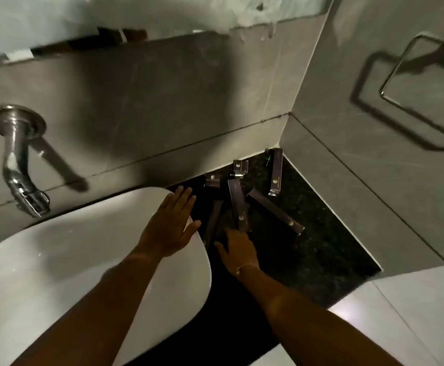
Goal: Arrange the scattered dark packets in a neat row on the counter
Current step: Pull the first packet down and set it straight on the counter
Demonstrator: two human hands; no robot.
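Both bare forearms reached forward from the bottom of the view. The right hand lay low over the dark bench, palm down, its fingers stretched toward the near ends of the packets; whether the fingertips pinched anything could not be told, since they merged with the dark surface. The left hand was spread flat, fingers apart and straight, hovering over or resting on the right rim of the white basin, holding nothing.

Just beyond the right hand the dark packets lay scattered in a loose fan on the bench, long, narrow and brownish with a small pale mark near one end of each. One dim strip ran beside the basin's edge, one pointed straight away from the fingers, and another slanted off to the right. Two shorter pieces sat farther back, near the wall, and one packet lay apart in the corner, nearly parallel to the side wall.

A chrome tap jutted from the back wall above the basin, and a metal towel ring hung on the right wall.
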